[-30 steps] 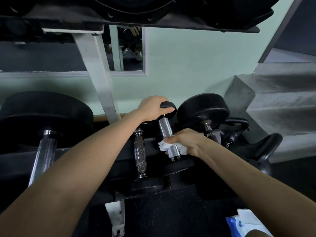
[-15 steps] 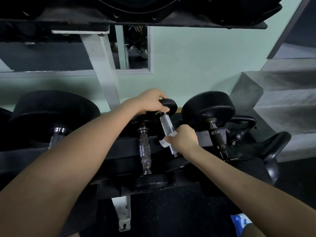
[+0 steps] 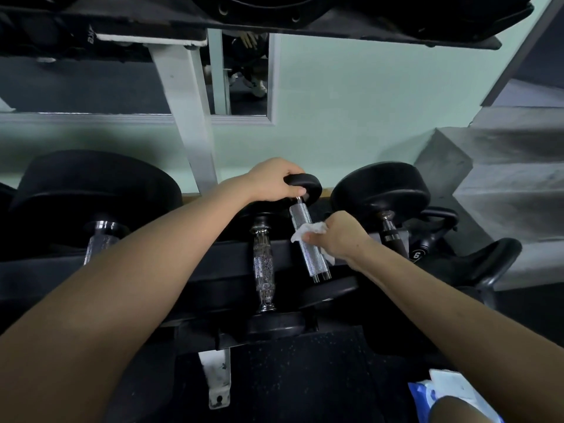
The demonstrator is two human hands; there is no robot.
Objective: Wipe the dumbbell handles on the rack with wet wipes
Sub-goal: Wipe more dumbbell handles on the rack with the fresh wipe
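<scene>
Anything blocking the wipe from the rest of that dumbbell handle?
Nothing visible. The right hand holds the wipe against the handle; the left hand grips the dumbbell head, clear of the metal grip.

Right hand (image 3: 338, 236) pinches wipe (image 3: 309, 229) (seemingly crumpled) against handle (image 3: 314, 260).

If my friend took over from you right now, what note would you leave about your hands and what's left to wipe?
Left hand: grips the far black head of the small dumbbell.
Right hand: presses the wet wipe against the upper part of that dumbbell's silver handle.
Done: this handle is mid-wipe.
Left: finish its lower part. Then check the neighbouring handle, the big dumbbell's handle on the far left and the dark handle on the right. I cannot tell if those are wiped.
The wipes pack lies at the bottom right.
</scene>
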